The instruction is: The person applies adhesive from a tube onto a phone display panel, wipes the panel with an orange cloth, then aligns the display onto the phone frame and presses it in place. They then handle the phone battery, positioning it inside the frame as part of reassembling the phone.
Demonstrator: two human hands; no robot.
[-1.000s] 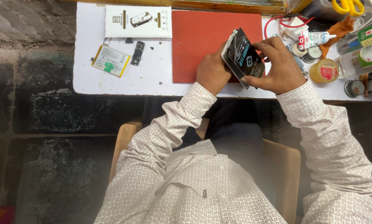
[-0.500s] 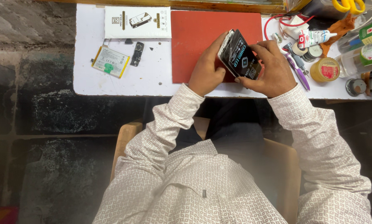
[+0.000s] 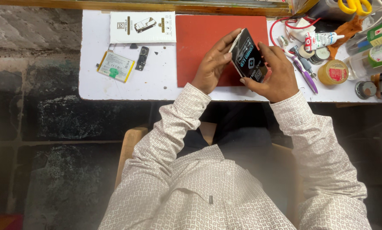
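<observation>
Since the earlier frames, both hands are carrying the black phone (image 3: 248,56) slightly toward 9 o'clock, over the red mat (image 3: 199,42). Left hand (image 3: 212,64) is gripping its 9 o'clock edge with fingers curled; right hand (image 3: 274,74) is pinching its 3 o'clock edge. At 9 o'clock, 1 battery (image 3: 116,66) is lying on the white tabletop (image 3: 157,81).

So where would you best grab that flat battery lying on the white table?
Probably by its two long edges, coming from above. The battery lies flat and slightly skewed on the table, with bare surface along both long sides, so fingers could pinch across its narrow width.
</observation>
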